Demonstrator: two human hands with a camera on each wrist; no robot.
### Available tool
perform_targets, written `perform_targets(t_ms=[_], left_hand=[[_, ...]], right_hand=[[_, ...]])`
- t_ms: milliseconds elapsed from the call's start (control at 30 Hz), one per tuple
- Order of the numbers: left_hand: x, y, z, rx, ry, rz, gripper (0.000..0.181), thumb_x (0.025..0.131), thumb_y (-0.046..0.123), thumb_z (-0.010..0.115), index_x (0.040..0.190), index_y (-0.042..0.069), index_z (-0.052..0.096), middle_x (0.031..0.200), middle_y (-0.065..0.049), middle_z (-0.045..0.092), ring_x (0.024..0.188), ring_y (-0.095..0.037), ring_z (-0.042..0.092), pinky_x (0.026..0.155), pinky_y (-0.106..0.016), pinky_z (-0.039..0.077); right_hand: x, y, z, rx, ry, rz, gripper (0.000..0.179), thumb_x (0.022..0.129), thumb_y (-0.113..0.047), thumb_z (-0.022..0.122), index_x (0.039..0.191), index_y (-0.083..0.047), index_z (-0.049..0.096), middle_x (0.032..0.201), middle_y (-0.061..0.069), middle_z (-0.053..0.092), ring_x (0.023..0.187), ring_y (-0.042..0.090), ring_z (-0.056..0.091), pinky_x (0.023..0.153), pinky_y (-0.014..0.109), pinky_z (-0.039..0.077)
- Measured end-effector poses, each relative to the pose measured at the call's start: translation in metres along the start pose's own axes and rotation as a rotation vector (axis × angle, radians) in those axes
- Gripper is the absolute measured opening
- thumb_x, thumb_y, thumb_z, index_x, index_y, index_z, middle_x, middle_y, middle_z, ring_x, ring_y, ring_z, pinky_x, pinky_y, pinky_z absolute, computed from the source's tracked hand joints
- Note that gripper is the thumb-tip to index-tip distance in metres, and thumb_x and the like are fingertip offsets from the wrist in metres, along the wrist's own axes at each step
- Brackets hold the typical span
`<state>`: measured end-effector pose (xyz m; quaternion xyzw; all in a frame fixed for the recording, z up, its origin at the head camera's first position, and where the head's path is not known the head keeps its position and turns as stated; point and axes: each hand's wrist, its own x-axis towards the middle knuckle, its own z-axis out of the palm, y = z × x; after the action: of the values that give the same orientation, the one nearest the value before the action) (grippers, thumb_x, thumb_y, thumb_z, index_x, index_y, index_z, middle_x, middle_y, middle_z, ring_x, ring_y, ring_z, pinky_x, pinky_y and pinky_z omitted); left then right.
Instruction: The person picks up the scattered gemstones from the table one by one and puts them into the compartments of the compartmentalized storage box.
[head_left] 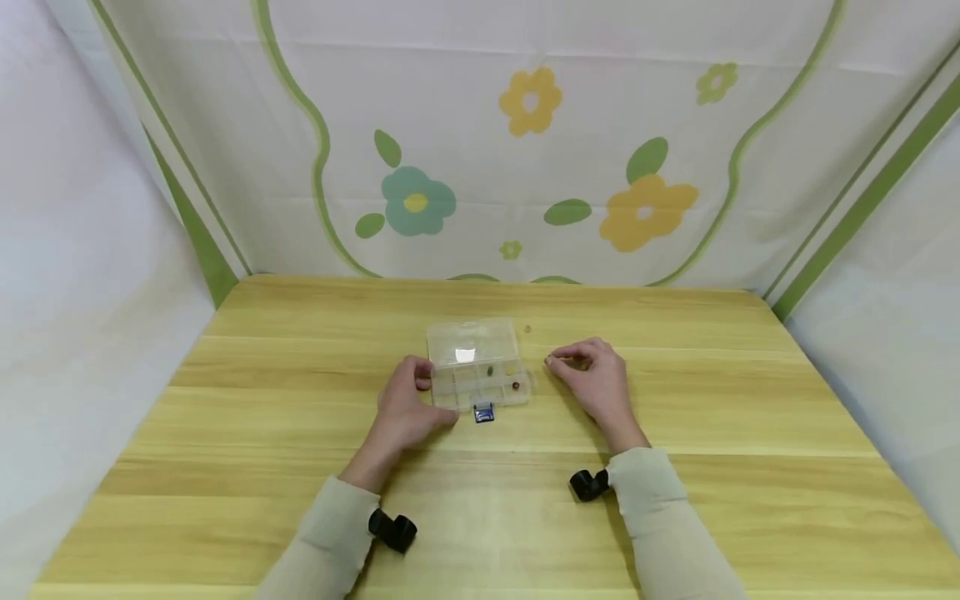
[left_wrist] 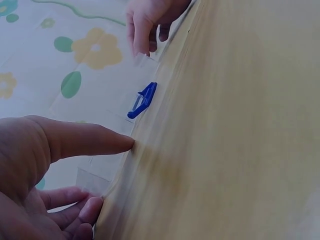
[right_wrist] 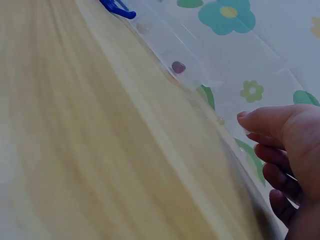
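Both my hands show over the wood-grain table [head_left: 510, 517]. Leftmost, my left hand [head_left: 405, 407] grips the left end of the clear compartment box [head_left: 468, 395], which lies near the table's middle, long axis running across me, right end slightly farther off. Its lid [head_left: 450, 340] folds back toward the floral curtain [head_left: 487, 167]; the blue latch [head_left: 483, 412] points at me. A green bead [head_left: 491, 371] and a dark red bead [head_left: 516, 386] sit inside; a faint amber bead [head_left: 528, 328] lies just beyond. My right hand [head_left: 596, 379] draws thumb and forefinger together; whether they pinch anything, I cannot tell.
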<state>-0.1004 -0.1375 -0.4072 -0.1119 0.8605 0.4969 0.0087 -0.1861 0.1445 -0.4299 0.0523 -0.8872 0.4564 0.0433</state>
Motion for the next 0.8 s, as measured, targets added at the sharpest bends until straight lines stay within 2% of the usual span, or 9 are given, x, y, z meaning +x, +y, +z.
perform_targets(t_ms=[133, 267, 367, 467, 600, 667, 800], left_hand=[[0.002, 0.002, -0.001, -0.008, -0.005, 0.009, 0.078, 0.068, -0.001, 0.093, 0.137, 0.004, 0.056, 0.137, -0.016, 0.062, 0.126, -0.034, 0.058, 0.114, -0.052, 0.043], [0.002, 0.002, 0.001, -0.02, -0.005, 0.002, 0.078, 0.069, 0.0, 0.094, 0.137, 0.005, 0.056, 0.137, -0.015, 0.063, 0.126, -0.033, 0.058, 0.115, -0.053, 0.042], [0.002, 0.001, 0.003, -0.009, -0.002, -0.001, 0.078, 0.068, 0.0, 0.094, 0.136, 0.005, 0.057, 0.137, -0.015, 0.063, 0.125, -0.033, 0.059, 0.114, -0.053, 0.043], [0.001, 0.0, 0.002, 0.0, 0.0, 0.007, 0.078, 0.068, 0.001, 0.095, 0.136, 0.005, 0.057, 0.136, -0.015, 0.064, 0.125, -0.034, 0.06, 0.115, -0.054, 0.041], [0.001, 0.001, 0.001, 0.008, -0.002, 0.014, 0.079, 0.068, 0.003, 0.095, 0.137, 0.005, 0.056, 0.136, -0.016, 0.065, 0.126, -0.034, 0.061, 0.116, -0.056, 0.04], [0.001, 0.001, 0.0, 0.016, 0.0, 0.013, 0.079, 0.069, 0.003, 0.095, 0.137, 0.005, 0.056, 0.136, -0.016, 0.065, 0.127, -0.035, 0.061, 0.117, -0.057, 0.039], [-0.002, 0.0, -0.001, 0.02, 0.006, -0.005, 0.078, 0.069, 0.003, 0.095, 0.136, 0.006, 0.057, 0.135, -0.015, 0.066, 0.126, -0.034, 0.061, 0.114, -0.057, 0.042]], right_hand=[[0.0, -0.012, 0.009, 0.084, 0.026, 0.011, 0.021, 0.095, -0.036, 0.084, 0.106, -0.018, 0.084, 0.114, 0.004, 0.069, 0.103, 0.021, 0.06, 0.088, 0.037, 0.051], [-0.002, -0.026, 0.023, 0.166, 0.039, -0.023, 0.021, 0.093, -0.034, 0.086, 0.105, -0.018, 0.084, 0.114, 0.003, 0.069, 0.109, 0.02, 0.059, 0.091, 0.037, 0.053], [-0.006, -0.035, 0.035, 0.184, 0.027, -0.052, 0.017, 0.092, -0.031, 0.087, 0.103, -0.018, 0.084, 0.113, 0.002, 0.069, 0.112, 0.021, 0.059, 0.093, 0.038, 0.051], [-0.011, -0.044, 0.046, 0.171, 0.023, -0.094, 0.015, 0.091, -0.028, 0.088, 0.101, -0.017, 0.084, 0.111, 0.001, 0.07, 0.113, 0.022, 0.058, 0.098, 0.042, 0.047], [-0.014, -0.054, 0.062, 0.109, 0.05, -0.204, 0.014, 0.089, -0.026, 0.089, 0.098, -0.015, 0.085, 0.106, 0.002, 0.072, 0.111, 0.025, 0.058, 0.106, 0.048, 0.039], [-0.015, -0.059, 0.068, 0.075, 0.055, -0.266, 0.015, 0.088, -0.025, 0.09, 0.097, -0.015, 0.085, 0.104, 0.002, 0.072, 0.107, 0.025, 0.057, 0.105, 0.048, 0.037], [-0.02, -0.063, 0.078, 0.022, 0.044, -0.357, 0.015, 0.086, -0.026, 0.092, 0.095, -0.015, 0.085, 0.101, 0.001, 0.073, 0.101, 0.023, 0.057, 0.094, 0.043, 0.037]])
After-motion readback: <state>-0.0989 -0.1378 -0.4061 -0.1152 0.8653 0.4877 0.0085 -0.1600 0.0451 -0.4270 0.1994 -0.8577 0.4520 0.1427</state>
